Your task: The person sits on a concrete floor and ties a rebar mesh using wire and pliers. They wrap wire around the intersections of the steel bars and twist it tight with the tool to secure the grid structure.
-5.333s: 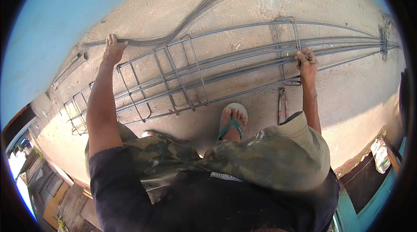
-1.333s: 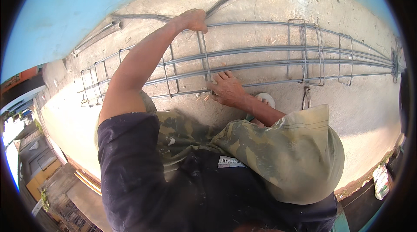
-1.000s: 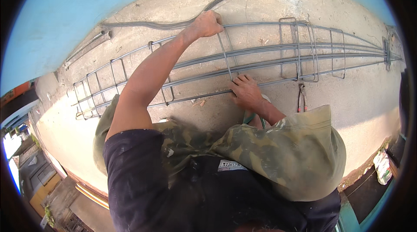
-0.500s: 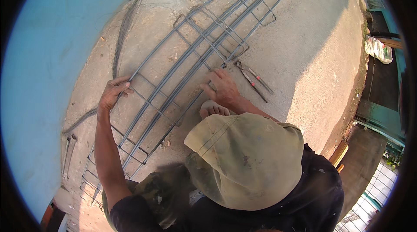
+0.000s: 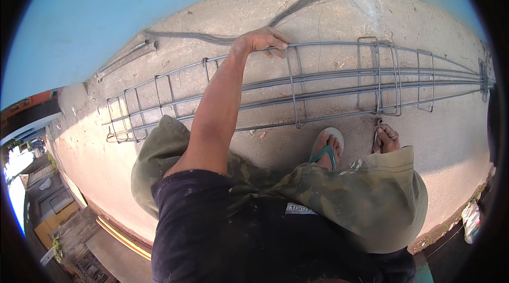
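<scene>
A long rebar cage (image 5: 318,77) of grey bars and bent rectangular stirrups lies across the ground in front of me. My left hand (image 5: 262,42) reaches over it, its fingers wrapped round the far top bar beside a stirrup. On the near side, my right hand (image 5: 388,139) is closed low by the ground, just short of the cage's near bar. Out of its fingers sticks the dark head of the pincers (image 5: 379,122), close to a stirrup's lower corner. The handles are mostly hidden by the hand.
Beyond the cage lies a bundle of thin tie wire (image 5: 307,1). Metal rods or tools (image 5: 127,55) rest at the far left. My sandalled foot (image 5: 328,148) stands between the cage and my knee. A white bag (image 5: 471,220) lies at the right edge.
My view has swung round, so the cage now runs across it. The pincers, lying on the ground before, are now in my right hand. My left hand is still on the far bar.
</scene>
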`<state>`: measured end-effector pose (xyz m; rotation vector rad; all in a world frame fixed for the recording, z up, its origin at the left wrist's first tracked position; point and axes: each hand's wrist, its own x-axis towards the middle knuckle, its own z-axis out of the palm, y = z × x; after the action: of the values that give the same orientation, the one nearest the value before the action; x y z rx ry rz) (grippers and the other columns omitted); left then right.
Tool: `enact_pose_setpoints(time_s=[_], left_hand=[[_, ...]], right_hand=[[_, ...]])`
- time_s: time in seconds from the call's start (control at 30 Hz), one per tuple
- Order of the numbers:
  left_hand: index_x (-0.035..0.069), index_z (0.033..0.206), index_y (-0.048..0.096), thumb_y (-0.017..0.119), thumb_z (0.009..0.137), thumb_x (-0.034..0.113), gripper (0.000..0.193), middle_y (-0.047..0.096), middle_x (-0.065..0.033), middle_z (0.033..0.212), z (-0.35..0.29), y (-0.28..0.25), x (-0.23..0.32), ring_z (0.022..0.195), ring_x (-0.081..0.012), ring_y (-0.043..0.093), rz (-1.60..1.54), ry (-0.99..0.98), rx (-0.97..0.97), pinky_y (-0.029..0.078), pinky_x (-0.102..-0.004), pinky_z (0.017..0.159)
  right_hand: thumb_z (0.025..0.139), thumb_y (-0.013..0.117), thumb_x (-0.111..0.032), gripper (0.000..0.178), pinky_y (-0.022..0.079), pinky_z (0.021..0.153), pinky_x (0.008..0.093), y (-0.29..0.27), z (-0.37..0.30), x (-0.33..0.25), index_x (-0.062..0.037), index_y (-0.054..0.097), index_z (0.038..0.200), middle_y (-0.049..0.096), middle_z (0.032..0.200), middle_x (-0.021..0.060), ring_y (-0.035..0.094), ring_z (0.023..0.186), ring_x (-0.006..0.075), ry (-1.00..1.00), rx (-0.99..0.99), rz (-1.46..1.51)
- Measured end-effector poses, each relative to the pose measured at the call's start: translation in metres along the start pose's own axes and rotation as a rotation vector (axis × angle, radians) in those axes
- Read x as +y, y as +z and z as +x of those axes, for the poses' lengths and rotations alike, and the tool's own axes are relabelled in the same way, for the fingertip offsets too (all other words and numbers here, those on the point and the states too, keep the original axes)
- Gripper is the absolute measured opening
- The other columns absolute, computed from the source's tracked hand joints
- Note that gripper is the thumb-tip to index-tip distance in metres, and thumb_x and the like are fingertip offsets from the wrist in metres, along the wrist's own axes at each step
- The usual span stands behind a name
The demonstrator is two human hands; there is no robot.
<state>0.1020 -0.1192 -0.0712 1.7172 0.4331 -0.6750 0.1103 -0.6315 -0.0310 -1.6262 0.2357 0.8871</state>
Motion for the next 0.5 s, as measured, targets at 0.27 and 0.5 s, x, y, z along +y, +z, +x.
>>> enact_pose_setpoints(time_s=[0.27, 0.5], left_hand=[[0.015, 0.131, 0.064, 0.071, 0.088, 0.042, 0.051, 0.065, -0.0073, 0.130, 0.001, 0.008, 0.002, 0.097, -0.0200, 0.072, 0.072, 0.027, -0.016, 0.049, -0.0357, 0.076], [0.012, 0.128, 0.064, 0.071, 0.088, 0.043, 0.051, 0.065, -0.0083, 0.128, 0.001, 0.006, 0.002, 0.092, -0.0194, 0.073, 0.067, 0.056, 0.023, 0.048, -0.0343, 0.073]], right_hand=[[0.088, 0.068, -0.028, 0.042, 0.051, 0.073, 0.0413, 0.171, 0.006, -0.029, 0.0037, 0.060, 0.115, 0.066, 0.086, 0.0218, 0.064, 0.080, 0.0332, -0.400, -0.304, -0.997], [0.089, 0.061, -0.019, 0.023, 0.050, 0.068, 0.0464, 0.224, 0.040, 0.020, 0.0031, 0.059, 0.096, 0.066, 0.073, 0.0200, 0.065, 0.072, 0.0403, -0.507, -0.331, -1.080]])
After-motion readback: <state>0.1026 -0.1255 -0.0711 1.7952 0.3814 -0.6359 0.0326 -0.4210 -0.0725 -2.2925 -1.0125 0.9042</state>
